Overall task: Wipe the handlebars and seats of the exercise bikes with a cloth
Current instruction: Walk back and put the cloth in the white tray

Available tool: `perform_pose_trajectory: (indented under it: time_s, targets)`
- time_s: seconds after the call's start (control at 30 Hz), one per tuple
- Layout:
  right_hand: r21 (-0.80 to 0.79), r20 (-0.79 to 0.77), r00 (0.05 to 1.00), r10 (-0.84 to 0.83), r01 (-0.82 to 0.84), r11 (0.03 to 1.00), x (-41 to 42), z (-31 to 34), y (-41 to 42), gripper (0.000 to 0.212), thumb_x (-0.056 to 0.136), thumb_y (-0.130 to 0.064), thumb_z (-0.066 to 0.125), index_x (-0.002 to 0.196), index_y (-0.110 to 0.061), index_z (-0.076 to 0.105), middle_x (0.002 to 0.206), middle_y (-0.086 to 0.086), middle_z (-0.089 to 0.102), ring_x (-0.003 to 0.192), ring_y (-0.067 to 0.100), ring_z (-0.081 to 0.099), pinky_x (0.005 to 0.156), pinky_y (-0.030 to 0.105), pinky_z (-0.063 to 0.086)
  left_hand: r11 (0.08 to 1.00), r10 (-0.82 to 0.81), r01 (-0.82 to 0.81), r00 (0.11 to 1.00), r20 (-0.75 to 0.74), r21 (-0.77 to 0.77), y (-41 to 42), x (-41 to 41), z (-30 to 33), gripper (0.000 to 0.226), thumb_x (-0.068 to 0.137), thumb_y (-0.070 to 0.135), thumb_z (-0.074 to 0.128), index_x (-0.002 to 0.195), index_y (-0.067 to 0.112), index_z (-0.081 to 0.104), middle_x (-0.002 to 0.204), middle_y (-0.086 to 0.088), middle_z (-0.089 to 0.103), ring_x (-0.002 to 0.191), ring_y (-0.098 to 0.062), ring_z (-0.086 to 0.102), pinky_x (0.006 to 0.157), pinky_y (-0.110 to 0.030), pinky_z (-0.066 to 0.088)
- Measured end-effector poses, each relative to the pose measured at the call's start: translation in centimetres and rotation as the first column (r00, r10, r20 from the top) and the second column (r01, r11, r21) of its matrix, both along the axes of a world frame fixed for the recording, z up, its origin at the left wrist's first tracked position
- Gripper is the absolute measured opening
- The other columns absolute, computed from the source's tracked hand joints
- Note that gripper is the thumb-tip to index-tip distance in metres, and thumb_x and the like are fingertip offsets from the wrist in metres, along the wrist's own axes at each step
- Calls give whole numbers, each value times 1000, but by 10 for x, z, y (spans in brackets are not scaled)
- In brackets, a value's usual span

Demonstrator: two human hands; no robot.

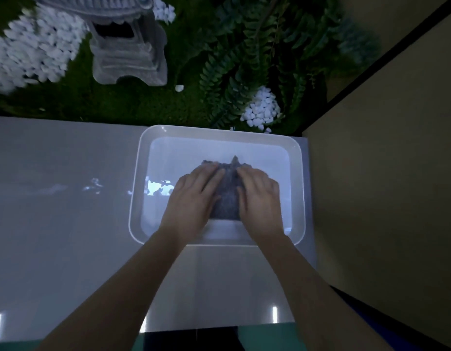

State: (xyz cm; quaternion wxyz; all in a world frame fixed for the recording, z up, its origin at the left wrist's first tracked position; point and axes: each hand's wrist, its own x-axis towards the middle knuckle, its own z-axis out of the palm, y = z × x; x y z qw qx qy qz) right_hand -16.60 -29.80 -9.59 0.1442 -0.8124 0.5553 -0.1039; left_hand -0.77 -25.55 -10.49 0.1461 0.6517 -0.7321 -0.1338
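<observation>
Glossy grey counter (pixel 67 211) fills the lower half of the frame, w/ a white rectangular tub (pixel 296 158) at centre-right. Dark grey cloth (pixel 225 198) lies bunched inside the tub, mid-frame. Left hand (pixel 194 198) presses on the cloth's left side, right hand (pixel 258 196) on its right side; fingers of both mostly straight, laid over the fabric, tips toward the tub's far wall. Cloth shows only btwn the hands and just past the fingertips; rest hidden under the palms. Tub's right rim sits near the counter edge, next to a tan wall (pixel 384 186). Open counter to the left. Upper frame: green ferns (pixel 244 59), white pebbles (pixel 262 110), stone lantern (pixel 128 46), blurred. Can't tell if the tub holds water.
</observation>
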Motion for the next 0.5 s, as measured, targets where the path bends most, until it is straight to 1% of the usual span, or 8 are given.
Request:
perform_pose_trajectory:
  time_s: [0.03,0.1,0.13,0.17,0.23,0.33,0.4,0.5]
  targets:
    - [55,-69,989,128,-124,991,-5,-3,-1,49,96,-19,51,142,-8,43,149,10,42,140,25,35,108,41,29,994,-89,85,994,59,73,-1,4,-4,59,93,31,55,145,12,36,153,-8,32,142,-28,28,110,-41,29]
    - [219,-225,939,259,-211,953,-16,-11,-3,63,100,-38,39,153,-13,15,161,2,10,149,18,5,117,44,10,973,-134,107,983,123,206,0,12,-10,71,95,49,42,151,17,15,159,1,9,147,-20,3,117,-40,11]
    - [265,-294,914,281,-204,942,-21,-14,-4,68,100,-46,33,153,-16,2,162,-1,-3,149,15,-5,118,45,2,970,-119,84,982,145,227,2,13,-13,75,93,55,39,152,18,10,159,3,4,147,-20,-1,118,-41,7]
    - [282,-342,894,288,-195,939,-24,-16,-5,71,100,-50,28,153,-17,-5,161,-2,-10,148,15,-11,118,45,-2,970,-101,60,982,162,237,4,14,-13,78,92,59,38,152,18,8,159,4,2,147,-22,-2,118,-42,5]
    - [292,-369,885,285,-180,939,-24,-12,-7,75,98,-55,27,153,-16,-7,161,1,-11,148,18,-12,118,46,-5,963,-62,10,981,183,270,5,12,-11,84,89,64,34,152,18,3,159,4,-3,147,-23,-5,118,-41,-1]
    - [298,-347,911,223,-118,947,-21,4,-10,77,98,-55,29,153,-13,-5,162,4,-8,148,19,-11,119,45,-7,948,-19,-64,967,255,311,8,9,-4,89,85,71,20,150,18,-8,159,2,-14,146,-19,-13,118,-40,-5]
    - [305,-284,943,174,-83,949,-20,19,-10,73,99,-52,31,154,-15,1,162,4,-2,149,17,-6,120,43,-4,942,7,-95,964,265,321,11,8,7,88,86,70,19,150,18,-10,159,0,-15,146,-19,-14,118,-40,-4]
    - [264,-215,969,121,-61,962,-17,49,-9,65,100,-45,36,153,-16,11,161,3,13,148,17,8,120,39,7,931,44,-144,957,286,336,13,13,32,81,92,65,24,151,19,-7,160,0,-12,147,-18,-11,117,-39,-3]
